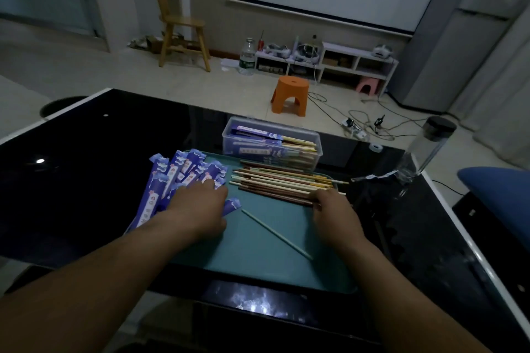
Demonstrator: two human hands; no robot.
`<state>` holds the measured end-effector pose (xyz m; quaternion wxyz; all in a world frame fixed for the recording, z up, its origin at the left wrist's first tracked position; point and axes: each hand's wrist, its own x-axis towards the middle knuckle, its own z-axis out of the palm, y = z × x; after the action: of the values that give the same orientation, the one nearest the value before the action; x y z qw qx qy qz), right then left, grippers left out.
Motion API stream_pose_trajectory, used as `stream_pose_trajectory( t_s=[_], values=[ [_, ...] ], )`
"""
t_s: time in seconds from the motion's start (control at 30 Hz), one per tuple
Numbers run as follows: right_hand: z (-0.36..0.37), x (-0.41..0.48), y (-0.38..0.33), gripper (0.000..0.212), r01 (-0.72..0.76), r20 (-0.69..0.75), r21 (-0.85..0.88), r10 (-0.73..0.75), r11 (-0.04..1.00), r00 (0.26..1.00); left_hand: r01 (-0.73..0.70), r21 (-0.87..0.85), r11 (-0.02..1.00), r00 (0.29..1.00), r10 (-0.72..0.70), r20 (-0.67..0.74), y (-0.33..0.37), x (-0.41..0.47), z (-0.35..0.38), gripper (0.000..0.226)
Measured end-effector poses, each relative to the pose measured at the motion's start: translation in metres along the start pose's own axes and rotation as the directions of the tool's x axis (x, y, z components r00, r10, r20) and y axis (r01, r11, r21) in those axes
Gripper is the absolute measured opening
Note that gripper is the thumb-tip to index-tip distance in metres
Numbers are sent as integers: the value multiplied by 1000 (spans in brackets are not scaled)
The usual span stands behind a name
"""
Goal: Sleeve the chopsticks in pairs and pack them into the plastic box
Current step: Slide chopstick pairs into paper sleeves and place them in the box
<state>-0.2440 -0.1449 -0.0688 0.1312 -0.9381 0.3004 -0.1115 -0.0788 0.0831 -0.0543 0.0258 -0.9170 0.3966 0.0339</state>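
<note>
A pile of purple paper sleeves (177, 178) lies at the left of a teal mat (258, 252). My left hand (198, 206) rests on the sleeves with its fingers spread over them. Loose chopsticks (281, 180) lie in a heap at the mat's far right. My right hand (332, 209) is at the near right end of that heap, its fingertips pinching a chopstick there. One pale green chopstick (276, 233) lies alone, diagonal, on the mat between my hands. A clear plastic box (272, 142) behind the heap holds several sleeved pairs.
The mat sits on a black glass table (86, 166) with a white rim. A clear bottle with a black cap (427, 146) stands at the right edge, crumpled plastic wrap (375, 178) and a tape roll (376, 147) near it. A blue chair back (496, 180) is at right.
</note>
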Motion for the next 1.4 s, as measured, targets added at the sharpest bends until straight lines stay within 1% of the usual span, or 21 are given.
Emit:
stream_pose_trajectory(
  t_s=[0.07, 0.13, 0.2, 0.27, 0.4, 0.5, 0.6, 0.73, 0.8, 1.0, 1.1, 1.23, 1.27, 1.4],
  values=[
    [5, 2, 2, 34, 57, 16, -116, -56, 992, 998, -5, 5, 1000, 1000, 5, -13, 2, 4, 2, 36],
    [7, 9, 1, 33, 81, 18, -201, -79, 976, 997, -11, -8, 1000, 999, 11, -43, 3, 11, 2, 31],
    [7, 16, -1, 29, 89, 1, -240, -92, 967, 996, -26, -22, 999, 998, 25, -49, 3, 15, 4, 24],
    [7, 20, -1, 22, 90, -6, -238, -94, 967, 996, -40, -41, 998, 997, 36, -74, 3, 16, 6, 15],
    [7, 22, -1, 10, 92, 9, -203, -92, 975, 996, -44, -53, 998, 997, 40, -71, 2, 14, 4, 21],
    [5, 22, -1, 6, 105, 25, -184, -102, 977, 994, -37, -80, 996, 998, 33, -46, 2, 13, 2, 18],
    [6, 21, -2, 6, 125, 31, -192, -121, 973, 992, -38, -115, 993, 999, 36, -22, 2, 12, 2, 15],
    [6, 21, 2, 8, 96, -37, -213, -106, 972, 994, -60, -135, 989, 998, 57, -28, 2, 13, 4, 13],
    [6, 21, 2, 7, 99, -44, -196, -109, 976, 993, -67, -134, 989, 998, 63, -27, 1, 14, 6, 14],
    [6, 21, -3, 5, 151, 11, -166, -151, 975, 988, -84, -130, 988, 996, 82, -19, 0, 13, 4, 18],
    [2, 23, -3, 9, 176, 81, -152, -166, 972, 983, -79, -129, 989, 997, 78, -15, 1, 12, 3, 18],
    [0, 25, -3, 12, 192, 124, -114, -178, 975, 976, -75, -133, 988, 997, 74, -16, 2, 11, -1, 16],
    [2, 25, -3, 13, 204, 114, -119, -190, 972, 975, -76, -138, 987, 997, 76, -9, 3, 10, -1, 15],
    [8, 21, -2, 14, 206, -10, -122, -209, 971, 978, -74, -156, 985, 997, 77, 15, 3, 9, -4, 14]
  ],
)
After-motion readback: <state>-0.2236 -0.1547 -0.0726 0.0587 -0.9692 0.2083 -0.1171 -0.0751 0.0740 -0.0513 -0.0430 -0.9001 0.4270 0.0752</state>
